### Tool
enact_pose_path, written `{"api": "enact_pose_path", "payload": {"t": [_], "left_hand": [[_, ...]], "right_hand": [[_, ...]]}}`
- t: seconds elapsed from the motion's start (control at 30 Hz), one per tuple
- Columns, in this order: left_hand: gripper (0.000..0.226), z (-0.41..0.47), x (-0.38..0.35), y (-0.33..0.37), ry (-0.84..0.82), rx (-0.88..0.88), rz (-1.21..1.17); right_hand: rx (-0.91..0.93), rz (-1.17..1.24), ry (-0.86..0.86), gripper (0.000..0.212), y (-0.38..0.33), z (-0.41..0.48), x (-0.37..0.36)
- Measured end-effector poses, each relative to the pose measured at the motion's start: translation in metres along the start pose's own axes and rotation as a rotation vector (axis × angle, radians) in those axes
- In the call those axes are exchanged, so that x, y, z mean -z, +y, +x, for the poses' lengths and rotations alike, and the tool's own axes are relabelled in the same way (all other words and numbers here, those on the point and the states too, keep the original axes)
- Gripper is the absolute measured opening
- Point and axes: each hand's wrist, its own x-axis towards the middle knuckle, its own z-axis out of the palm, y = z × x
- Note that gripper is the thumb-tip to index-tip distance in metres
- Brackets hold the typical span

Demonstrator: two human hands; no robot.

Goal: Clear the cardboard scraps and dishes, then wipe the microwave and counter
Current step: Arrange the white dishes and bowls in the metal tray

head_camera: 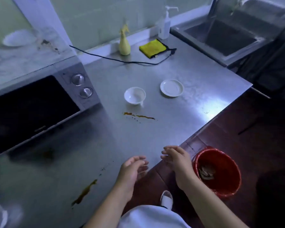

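Note:
My left hand (133,168) and my right hand (176,159) hover side by side over the front edge of the steel counter (196,74), palms facing each other, fingers loosely curved and holding nothing. A white bowl (135,95) and a white saucer (171,87) sit further back on the counter. Brown spills streak the steel below the bowl (138,116) and near the front left (85,191). Cardboard scraps (206,173) lie inside a red bucket (220,186) on the floor to the right of my right hand. The microwave (39,102) stands at the left.
A yellow cloth (152,47), a yellow spray bottle (124,42) and a pump dispenser (164,25) stand by the back wall. A black power cord (122,60) trails across the counter. The sink (220,38) is at the back right. A white plate (20,38) sits on the microwave.

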Motion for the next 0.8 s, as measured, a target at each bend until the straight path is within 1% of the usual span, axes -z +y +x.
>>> {"api": "enact_pose_path", "payload": {"t": [0.13,0.2,0.33,0.53,0.7,0.8], "left_hand": [[0.017,-0.013,0.038,0.007,0.046,-0.078,-0.068],[0.016,-0.019,0.052,0.009,0.054,-0.093,-0.082],[0.016,-0.027,0.074,0.008,0.07,-0.134,-0.113],[0.016,-0.029,0.081,0.016,0.074,-0.155,-0.141],[0.015,-0.013,0.078,0.017,0.078,-0.151,-0.145],[0.015,0.001,0.075,0.019,0.127,-0.159,-0.158]], "right_hand": [[0.037,-0.111,-0.156,0.015,0.009,-0.033,-0.047],[0.069,-0.152,-0.178,0.014,0.009,-0.041,-0.059],[0.117,-0.177,-0.167,0.015,0.013,-0.049,-0.068],[0.102,-0.246,-0.117,0.013,0.012,-0.048,-0.07],[0.093,-0.254,-0.094,0.014,-0.009,-0.019,-0.068],[0.09,-0.26,-0.099,0.014,-0.026,0.008,-0.065]]}}
